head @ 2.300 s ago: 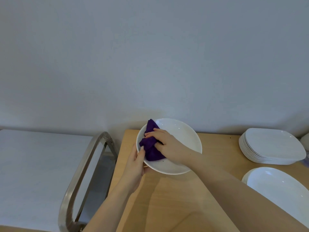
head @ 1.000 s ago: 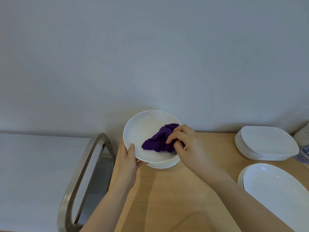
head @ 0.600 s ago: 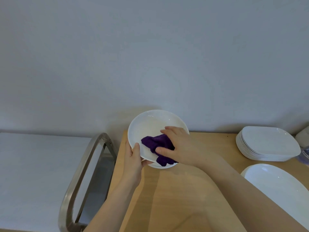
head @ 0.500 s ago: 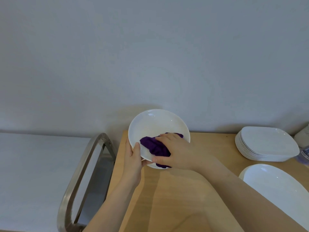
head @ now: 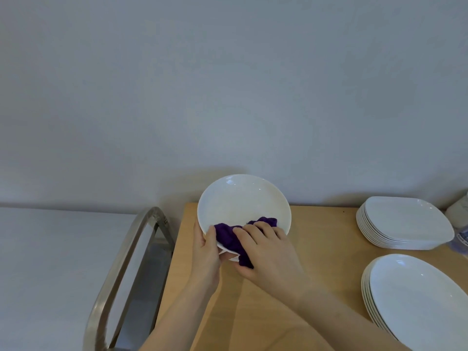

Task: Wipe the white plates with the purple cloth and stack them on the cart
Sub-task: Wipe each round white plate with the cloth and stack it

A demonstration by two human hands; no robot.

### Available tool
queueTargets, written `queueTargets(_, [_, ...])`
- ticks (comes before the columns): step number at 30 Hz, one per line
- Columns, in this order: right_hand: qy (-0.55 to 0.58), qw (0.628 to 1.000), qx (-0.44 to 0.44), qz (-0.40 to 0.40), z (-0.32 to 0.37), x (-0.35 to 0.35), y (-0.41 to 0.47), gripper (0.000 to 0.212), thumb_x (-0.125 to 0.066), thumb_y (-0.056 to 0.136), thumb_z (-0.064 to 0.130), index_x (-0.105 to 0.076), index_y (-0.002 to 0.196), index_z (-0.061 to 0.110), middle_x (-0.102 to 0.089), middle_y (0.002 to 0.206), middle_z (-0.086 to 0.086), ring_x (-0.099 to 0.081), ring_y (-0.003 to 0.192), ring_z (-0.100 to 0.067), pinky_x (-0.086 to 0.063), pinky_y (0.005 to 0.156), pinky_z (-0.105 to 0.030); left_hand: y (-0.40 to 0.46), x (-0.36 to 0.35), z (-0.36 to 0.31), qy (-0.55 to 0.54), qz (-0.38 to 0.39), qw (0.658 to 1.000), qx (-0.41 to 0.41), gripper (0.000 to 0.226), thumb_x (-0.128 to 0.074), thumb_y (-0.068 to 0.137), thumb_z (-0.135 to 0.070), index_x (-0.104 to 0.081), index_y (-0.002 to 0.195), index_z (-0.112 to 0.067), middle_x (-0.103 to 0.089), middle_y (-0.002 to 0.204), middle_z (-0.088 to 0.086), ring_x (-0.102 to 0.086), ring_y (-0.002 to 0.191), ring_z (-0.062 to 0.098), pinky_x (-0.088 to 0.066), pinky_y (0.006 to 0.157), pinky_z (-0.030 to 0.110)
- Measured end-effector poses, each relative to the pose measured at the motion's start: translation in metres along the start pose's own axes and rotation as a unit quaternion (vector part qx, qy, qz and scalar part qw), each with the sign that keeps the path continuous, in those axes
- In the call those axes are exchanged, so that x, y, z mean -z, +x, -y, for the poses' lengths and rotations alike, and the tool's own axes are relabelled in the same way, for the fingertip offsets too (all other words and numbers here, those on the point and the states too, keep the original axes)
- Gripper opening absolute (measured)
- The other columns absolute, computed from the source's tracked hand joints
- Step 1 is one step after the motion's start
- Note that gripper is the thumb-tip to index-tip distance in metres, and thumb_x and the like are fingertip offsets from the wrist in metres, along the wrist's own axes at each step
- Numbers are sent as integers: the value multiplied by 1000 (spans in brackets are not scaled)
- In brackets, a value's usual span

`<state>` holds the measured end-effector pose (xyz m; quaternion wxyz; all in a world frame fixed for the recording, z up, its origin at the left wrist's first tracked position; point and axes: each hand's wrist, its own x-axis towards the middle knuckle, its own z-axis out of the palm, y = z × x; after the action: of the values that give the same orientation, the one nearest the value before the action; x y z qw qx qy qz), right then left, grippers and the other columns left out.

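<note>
We are holding a round white plate (head: 240, 198) above the far left corner of the wooden tabletop (head: 316, 249), tilted so that its inside is facing us. Our left hand (head: 206, 252) is gripping the plate at its near left rim, with the thumb lying on the inside and the fingers going behind it. Our right hand (head: 268, 252) is clutching the purple cloth (head: 228, 235), with the fingers curled over it, and is pressing it against the lower part of the plate; one end of the cloth is hanging over the near rim of the plate. Just under the held plate, a small piece of another white plate (head: 233, 257) is showing between our two hands; how many are lying there we cannot tell.

Near the far right corner of the tabletop, a stack of square white plates (head: 405, 224) is standing. Close to the right edge, nearer to us, a stack of oval white plates (head: 417, 300) is lying, partly cut by the border of the view. At the right edge behind the square stack, something pale with blue print (head: 462, 236) is showing, too cut off to name.

Beside the left edge of the tabletop, the metal handle of the cart (head: 121, 269) is curving upward, with a grey shelf (head: 141, 287) visible below it. A plain grey wall (head: 228, 84) is filling the space behind.
</note>
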<state>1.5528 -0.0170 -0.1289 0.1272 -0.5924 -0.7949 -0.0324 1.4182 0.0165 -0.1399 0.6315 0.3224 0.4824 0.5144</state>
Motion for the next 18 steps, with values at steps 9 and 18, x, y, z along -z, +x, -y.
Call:
queueTargets(9, [14, 997, 72, 1, -68, 14, -1, 31, -42, 95, 40, -67, 111, 30, -59, 128, 12, -42, 134, -18, -29, 113, -41, 3, 16, -9, 26, -8, 1000, 7, 36, -37, 103, -17, -46, 133, -35, -62, 124, -4, -62, 109, 23, -59, 74, 43])
queueTargets(18, [5, 983, -138, -118, -50, 7, 10, 24, -60, 77, 12, -68, 99, 8, -65, 114, -11, -62, 101, -33, -56, 75, -39, -6, 9, -11, 57, 6, 998, -10, 38, -37, 103, -18, -45, 131, -41, -58, 125, -9, -58, 112, 16, -60, 72, 38])
